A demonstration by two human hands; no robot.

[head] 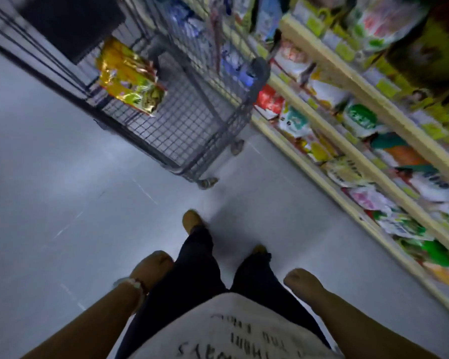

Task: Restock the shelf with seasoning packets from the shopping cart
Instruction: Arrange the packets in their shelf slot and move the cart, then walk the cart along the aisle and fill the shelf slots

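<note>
The view is motion-blurred. A grey wire shopping cart stands ahead on the floor, with shiny yellow and gold seasoning packets lying in its basket. To the right runs a cream shelf stocked with several rows of colourful packets. My left hand hangs by my left thigh, fingers loosely curled and holding nothing; a pale bracelet sits on its wrist. My right hand hangs by my right thigh, also loosely curled and holding nothing. Both hands are well short of the cart.
Grey floor stretches out on the left and in front of my feet. A dark panel stands behind the cart at the top left. The cart's wheels rest close to the shelf's base.
</note>
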